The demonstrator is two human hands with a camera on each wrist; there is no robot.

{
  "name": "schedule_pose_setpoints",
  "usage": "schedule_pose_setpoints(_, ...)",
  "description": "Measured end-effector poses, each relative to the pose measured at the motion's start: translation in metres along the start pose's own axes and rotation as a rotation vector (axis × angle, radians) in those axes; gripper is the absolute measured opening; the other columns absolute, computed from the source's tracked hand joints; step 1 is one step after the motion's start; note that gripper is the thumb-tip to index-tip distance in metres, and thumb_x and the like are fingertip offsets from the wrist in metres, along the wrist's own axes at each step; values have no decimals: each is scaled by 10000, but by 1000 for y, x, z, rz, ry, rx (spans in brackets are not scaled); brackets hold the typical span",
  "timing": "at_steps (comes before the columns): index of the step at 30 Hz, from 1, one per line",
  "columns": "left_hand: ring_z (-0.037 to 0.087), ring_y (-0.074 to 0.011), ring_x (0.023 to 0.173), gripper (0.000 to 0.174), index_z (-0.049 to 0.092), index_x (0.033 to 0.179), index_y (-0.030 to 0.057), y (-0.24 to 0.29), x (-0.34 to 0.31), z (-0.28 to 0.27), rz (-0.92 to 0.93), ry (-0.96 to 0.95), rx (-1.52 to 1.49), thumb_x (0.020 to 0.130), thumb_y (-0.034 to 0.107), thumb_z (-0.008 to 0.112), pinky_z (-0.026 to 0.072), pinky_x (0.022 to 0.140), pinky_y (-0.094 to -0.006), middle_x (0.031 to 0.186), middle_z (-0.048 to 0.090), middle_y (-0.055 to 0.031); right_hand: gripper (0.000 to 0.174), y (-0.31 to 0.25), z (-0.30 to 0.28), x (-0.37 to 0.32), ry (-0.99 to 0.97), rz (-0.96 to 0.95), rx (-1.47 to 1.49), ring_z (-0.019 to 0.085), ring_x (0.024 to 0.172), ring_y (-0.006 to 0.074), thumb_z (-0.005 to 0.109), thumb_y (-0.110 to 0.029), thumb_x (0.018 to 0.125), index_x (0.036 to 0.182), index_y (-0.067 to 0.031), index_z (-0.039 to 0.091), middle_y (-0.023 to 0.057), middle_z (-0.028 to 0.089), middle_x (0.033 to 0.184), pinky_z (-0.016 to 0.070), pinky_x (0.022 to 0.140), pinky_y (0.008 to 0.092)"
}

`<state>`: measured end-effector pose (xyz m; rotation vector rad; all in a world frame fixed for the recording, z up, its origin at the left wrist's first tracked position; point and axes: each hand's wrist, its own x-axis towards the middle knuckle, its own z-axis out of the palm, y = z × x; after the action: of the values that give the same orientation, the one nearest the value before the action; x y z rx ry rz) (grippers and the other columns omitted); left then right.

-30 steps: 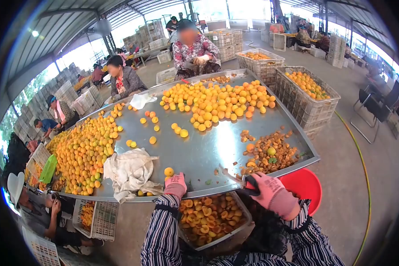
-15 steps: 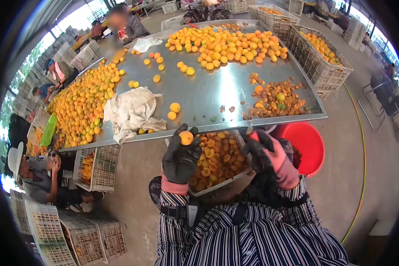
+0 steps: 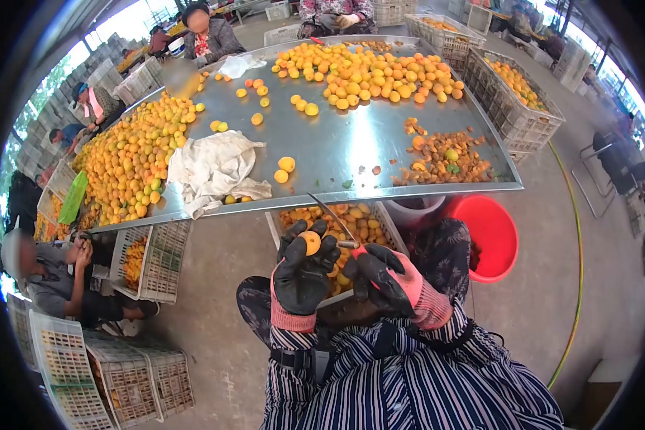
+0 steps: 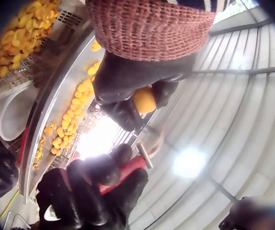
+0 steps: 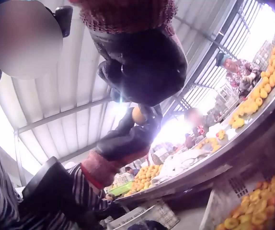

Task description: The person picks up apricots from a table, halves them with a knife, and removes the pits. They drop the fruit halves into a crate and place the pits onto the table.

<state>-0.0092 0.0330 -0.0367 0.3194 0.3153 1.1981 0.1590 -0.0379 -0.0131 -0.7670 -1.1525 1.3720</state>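
Observation:
My left hand (image 3: pixel 294 279), in a pink glove with a black coated palm, holds a single orange apricot (image 3: pixel 310 242) at its fingertips, palm turned up. Close by on the right, my right hand (image 3: pixel 388 278) in a matching glove grips a knife by its red handle (image 4: pixel 123 175). The knife's thin blade (image 3: pixel 331 216) slants up and left, its tip overlapping the table edge in the head view. Below both hands stands a crate (image 3: pixel 392 228) of halved apricots (image 3: pixel 369 229), partly hidden by the gloves. The right wrist view shows the apricot (image 5: pixel 138 116) between the left fingers.
Ahead is a metal table (image 3: pixel 301 143) with apricot heaps (image 3: pixel 380 75), a crumpled white cloth (image 3: pixel 218 168), two apricots (image 3: pixel 285 166) near its front edge and brown pits (image 3: pixel 455 161) at right. A red bucket (image 3: pixel 507 240) stands right of my knee. Other people sit around.
My left hand has come back from the table's front edge with an apricot. My right hand has moved left, bringing the knife up beside it. The head view has tilted downward.

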Motion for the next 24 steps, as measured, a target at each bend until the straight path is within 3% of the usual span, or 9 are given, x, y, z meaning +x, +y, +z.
schedule_pose_setpoints(1,622,-276,982,394,488,1254,42,0,-3,3,14,-5,76,903,199,572,519,827,-391,1139,589,-156,368,5,2,0,8,7,-1,553,872,80,556,-142,916,1246,3,479,40,595,1036,464,751,235)
schedule_pose_setpoints(3,622,-270,966,399,486,1246,21,0,-10,13,27,-42,140,906,212,572,517,819,-379,1121,592,-149,365,14,3,1,31,154,502,562,819,79,578,-183,915,1222,-8,487,28,592,1003,475,691,239)
schedule_pose_setpoints(4,621,-263,950,407,484,1237,0,0,-12,16,50,-87,209,909,225,572,514,811,-368,1103,594,-142,354,13,7,2,4,19,216,577,780,88,574,-197,920,1208,-8,493,38,602,984,480,646,233)
schedule_pose_setpoints(8,612,-245,916,428,481,1232,-18,2,-17,14,23,-88,288,922,266,559,504,798,-350,1080,591,-127,344,13,2,6,-62,192,493,584,767,88,571,-200,922,1203,-15,497,37,607,948,482,626,231)
schedule_pose_setpoints(13,603,-217,916,494,478,1247,-21,3,-18,10,29,-9,432,906,321,582,500,793,-325,1091,587,-125,312,4,4,6,-47,150,36,550,845,75,535,-173,936,1196,-1,515,20,595,980,463,737,219)
schedule_pose_setpoints(16,606,-204,919,513,484,1245,-32,7,-25,15,32,-32,534,884,308,614,507,776,-308,1096,594,-127,328,0,8,2,31,144,-7,527,902,74,525,-146,935,1224,7,504,19,587,1015,442,804,214)
schedule_pose_setpoints(17,606,-204,919,513,484,1245,-32,9,-24,16,34,-65,531,884,308,614,507,776,-308,1096,594,-127,411,-6,2,1,-15,261,-193,516,1146,195,481,-63,947,1332,24,363,130,508,1286,416,963,302)
schedule_pose_setpoints(19,608,-191,918,502,506,1225,-41,14,-25,16,13,-12,643,868,289,632,510,767,-291,1091,604,-123,434,29,-10,-8,-18,-6,-525,512,1146,169,492,-102,951,1342,24,350,121,507,1292,407,968,286)
schedule_pose_setpoints(24,608,-159,878,448,540,1193,-41,12,-21,7,88,-17,792,854,231,647,502,750,-265,1038,626,-110,385,15,-2,9,-111,116,-251,547,1010,105,520,-105,908,1272,15,487,71,613,1103,408,889,236)
